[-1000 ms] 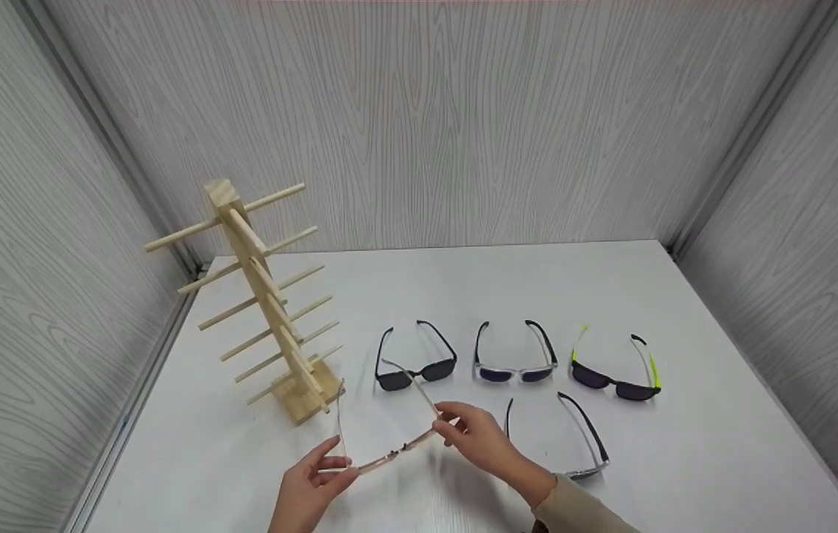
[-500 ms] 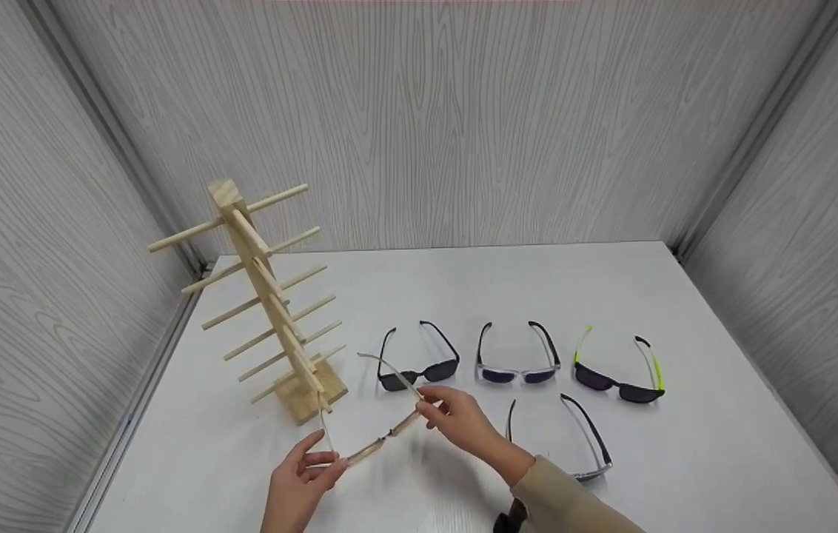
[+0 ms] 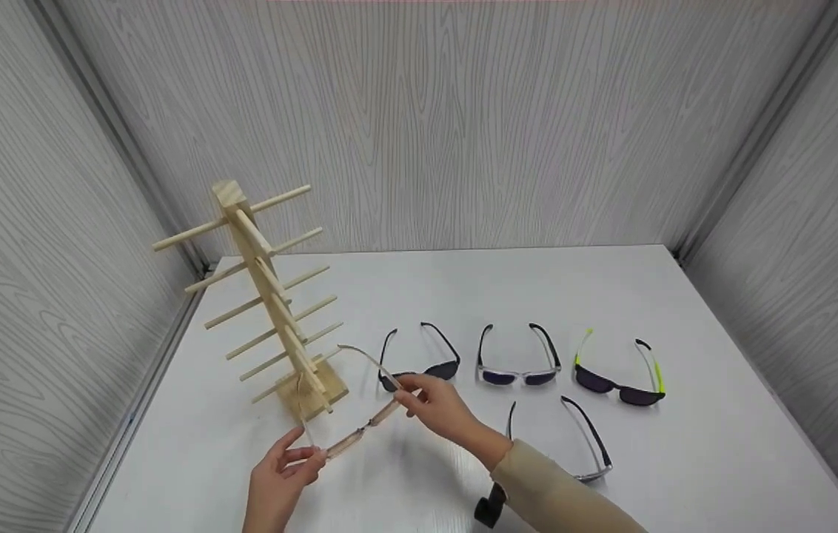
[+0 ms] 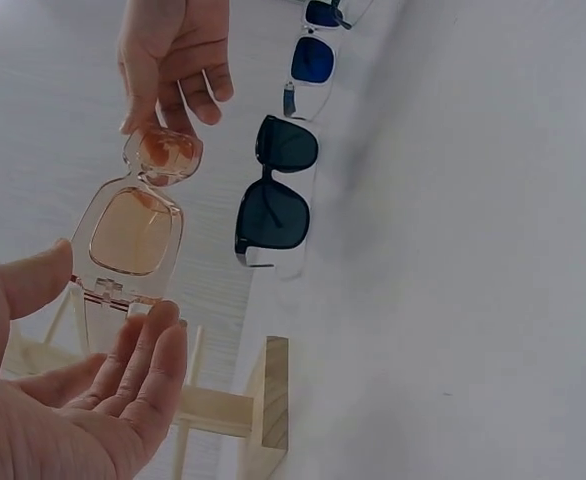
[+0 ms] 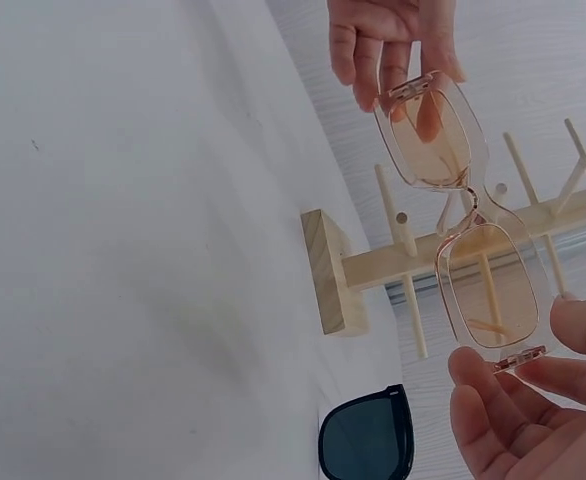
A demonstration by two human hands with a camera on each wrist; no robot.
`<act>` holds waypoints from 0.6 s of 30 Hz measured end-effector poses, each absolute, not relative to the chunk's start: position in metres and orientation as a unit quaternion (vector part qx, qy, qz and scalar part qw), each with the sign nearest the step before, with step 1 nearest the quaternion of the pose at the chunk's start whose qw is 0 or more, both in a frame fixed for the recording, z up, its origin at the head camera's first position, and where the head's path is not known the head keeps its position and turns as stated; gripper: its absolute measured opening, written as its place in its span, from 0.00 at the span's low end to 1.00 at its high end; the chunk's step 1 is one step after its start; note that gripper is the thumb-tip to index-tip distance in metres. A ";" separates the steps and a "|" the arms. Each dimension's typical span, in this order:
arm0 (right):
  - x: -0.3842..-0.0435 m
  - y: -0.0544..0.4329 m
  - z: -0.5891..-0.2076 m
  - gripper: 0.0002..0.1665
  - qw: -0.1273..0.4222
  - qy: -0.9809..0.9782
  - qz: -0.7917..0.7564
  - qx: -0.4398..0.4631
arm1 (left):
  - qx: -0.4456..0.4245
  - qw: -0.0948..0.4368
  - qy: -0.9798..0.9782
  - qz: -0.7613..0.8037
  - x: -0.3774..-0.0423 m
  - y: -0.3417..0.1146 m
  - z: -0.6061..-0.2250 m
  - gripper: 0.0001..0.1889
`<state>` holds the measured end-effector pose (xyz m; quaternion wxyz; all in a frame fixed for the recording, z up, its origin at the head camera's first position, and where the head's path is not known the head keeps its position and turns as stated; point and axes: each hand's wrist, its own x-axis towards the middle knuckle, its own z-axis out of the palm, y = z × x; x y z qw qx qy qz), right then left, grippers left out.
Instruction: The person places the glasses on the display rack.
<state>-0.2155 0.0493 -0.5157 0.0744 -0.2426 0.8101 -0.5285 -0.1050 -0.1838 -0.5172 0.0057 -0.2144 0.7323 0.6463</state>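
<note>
A pair of glasses with a clear pinkish frame and pale orange lenses [image 4: 130, 232] is held between both hands, temples unfolded and directed toward the wooden rack. My left hand [image 3: 278, 474] pinches one end of the front near the hinge. At the opposite hinge, my right hand [image 3: 437, 406] grips the frame between thumb and fingers. The lenses [image 5: 493, 290] overlap the rack in the right wrist view. The wooden peg rack [image 3: 229, 194] stands just beyond the left hand, its pegs bare. In the head view one temple tip reaches close to the lower pegs.
Black sunglasses [image 3: 443, 370] lie behind the right hand. To their right are clear-fronted sunglasses with dark temples [image 3: 499, 377] and black sunglasses with yellow-green temples [image 3: 637, 396]. Another dark-templed pair [image 3: 597, 443] is partly hidden by the right sleeve. Grey panels [image 3: 419, 133] enclose the table.
Both hands have carried the glasses left and slightly away from me, bringing the temples nearer the rack's lower pegs. The other glasses lie as before.
</note>
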 end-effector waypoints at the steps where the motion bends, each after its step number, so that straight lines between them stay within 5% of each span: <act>1: -0.217 0.047 -0.515 0.16 0.073 0.809 -0.527 -0.249 | -0.216 0.003 0.728 0.650 -0.105 -0.186 -0.517 0.37; 18: -0.235 0.016 -0.503 0.19 0.117 0.803 -0.540 -0.222 | -0.250 0.010 0.678 0.691 -0.116 -0.210 -0.517 0.44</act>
